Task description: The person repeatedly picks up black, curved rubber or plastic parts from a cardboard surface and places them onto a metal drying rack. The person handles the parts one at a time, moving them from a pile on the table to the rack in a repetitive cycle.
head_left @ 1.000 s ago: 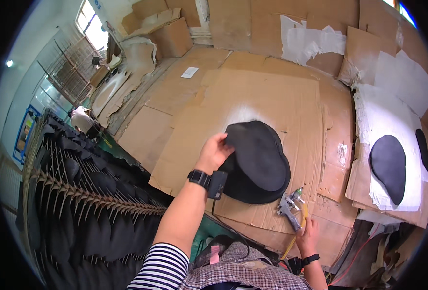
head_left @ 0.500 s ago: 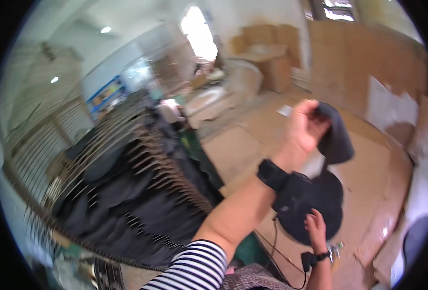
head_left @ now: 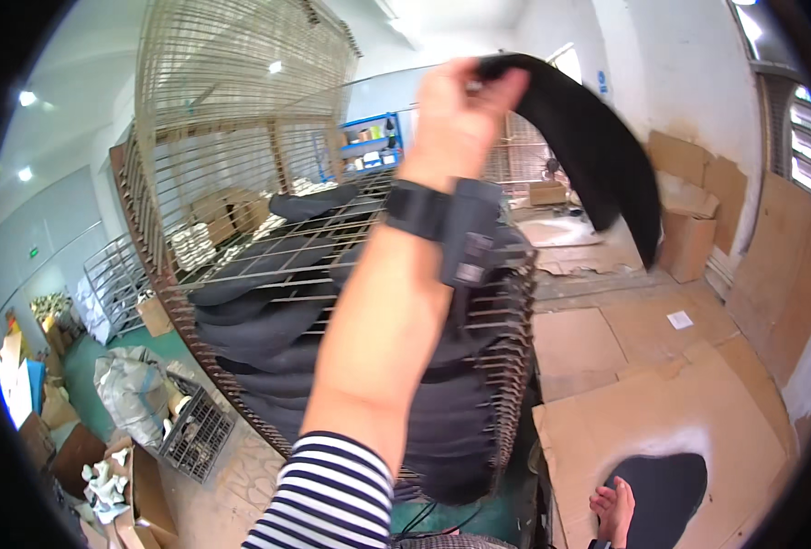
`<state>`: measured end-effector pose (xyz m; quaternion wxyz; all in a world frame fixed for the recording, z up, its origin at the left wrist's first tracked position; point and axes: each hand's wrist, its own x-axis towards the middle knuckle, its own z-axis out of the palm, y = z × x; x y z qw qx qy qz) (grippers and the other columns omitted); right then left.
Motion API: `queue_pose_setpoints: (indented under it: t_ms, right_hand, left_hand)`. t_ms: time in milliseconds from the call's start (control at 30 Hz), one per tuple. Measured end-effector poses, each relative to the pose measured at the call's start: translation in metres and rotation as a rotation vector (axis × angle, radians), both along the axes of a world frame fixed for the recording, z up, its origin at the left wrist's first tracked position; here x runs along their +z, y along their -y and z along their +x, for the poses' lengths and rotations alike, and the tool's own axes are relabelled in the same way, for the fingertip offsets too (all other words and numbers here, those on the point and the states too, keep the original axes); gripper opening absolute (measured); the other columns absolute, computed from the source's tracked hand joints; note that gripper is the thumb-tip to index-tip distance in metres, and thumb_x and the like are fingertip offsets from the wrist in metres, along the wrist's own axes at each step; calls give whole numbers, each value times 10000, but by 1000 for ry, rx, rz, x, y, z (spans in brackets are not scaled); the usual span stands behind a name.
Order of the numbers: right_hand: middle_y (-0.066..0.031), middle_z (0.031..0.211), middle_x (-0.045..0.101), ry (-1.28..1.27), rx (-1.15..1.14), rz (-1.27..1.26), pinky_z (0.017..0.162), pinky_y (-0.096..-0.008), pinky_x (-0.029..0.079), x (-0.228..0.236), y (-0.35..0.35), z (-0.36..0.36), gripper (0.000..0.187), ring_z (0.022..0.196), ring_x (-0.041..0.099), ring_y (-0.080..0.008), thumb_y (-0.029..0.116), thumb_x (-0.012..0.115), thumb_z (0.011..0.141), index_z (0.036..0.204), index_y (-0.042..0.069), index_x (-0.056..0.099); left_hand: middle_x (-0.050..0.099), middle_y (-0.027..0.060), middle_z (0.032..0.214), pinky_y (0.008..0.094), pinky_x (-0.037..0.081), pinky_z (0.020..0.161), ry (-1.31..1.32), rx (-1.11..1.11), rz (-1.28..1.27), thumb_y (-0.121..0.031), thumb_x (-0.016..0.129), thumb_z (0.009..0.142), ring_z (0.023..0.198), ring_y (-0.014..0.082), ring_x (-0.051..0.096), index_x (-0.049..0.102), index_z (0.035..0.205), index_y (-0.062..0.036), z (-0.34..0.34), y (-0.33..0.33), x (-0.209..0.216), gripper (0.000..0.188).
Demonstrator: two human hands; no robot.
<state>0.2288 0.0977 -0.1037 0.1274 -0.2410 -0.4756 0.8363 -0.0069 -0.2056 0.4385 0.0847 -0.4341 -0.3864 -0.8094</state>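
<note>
My left hand (head_left: pixel 465 114) is raised high in front of the wire rack, its fingers closed on the end of a limp black sheet piece (head_left: pixel 589 128). The piece curves over and hangs down to the right; its material I cannot make out for sure. Low at the right, my right hand (head_left: pixel 613 512) has loosely bent fingers and holds nothing visible. It is beside or over a flat, rounded black piece (head_left: pixel 666 485) that lies on cardboard (head_left: pixel 579 430) with a whitish dusting around it. Whether the fingers touch that piece I cannot tell.
A rusty wire rack (head_left: pixel 515 366) bears layers of black pieces (head_left: pixel 268 311), with upper grids (head_left: pixel 241 73) tilted up. Left of it are a black crate (head_left: pixel 195 430), a stuffed sack (head_left: pixel 131 389) and a carton of white scraps (head_left: pixel 140 494). Cartons (head_left: pixel 689 229) stand by the far wall.
My view has swung left toward the rack. My left hand has lifted the black piece higher, over toward the rack, while my right hand stays low by the piece on the cardboard.
</note>
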Motion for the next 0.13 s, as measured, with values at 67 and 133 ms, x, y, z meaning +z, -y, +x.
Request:
queue_pose_setpoints:
  t_ms: [67, 133]
  right_hand:
    - [-96, 790, 631, 72, 48, 46, 531, -303, 516, -14, 12, -16, 372, 596, 627, -202, 367, 481, 949, 1206, 97, 497]
    - [-129, 883, 640, 138, 141, 113, 665, -356, 541, -26, 13, -26, 451, 676, 635, -213, 365, 496, 942, 1313, 115, 440]
  left_hand:
    - [524, 191, 1108, 413, 456, 963, -51, 321, -35, -89, 513, 913, 1090, 314, 496, 477, 1102, 91, 9, 100, 17, 264]
    - [501, 200, 1198, 483, 343, 1077, 161, 308, 322, -117, 537, 915, 1173, 369, 453, 466, 1135, 113, 31, 168, 26, 327]
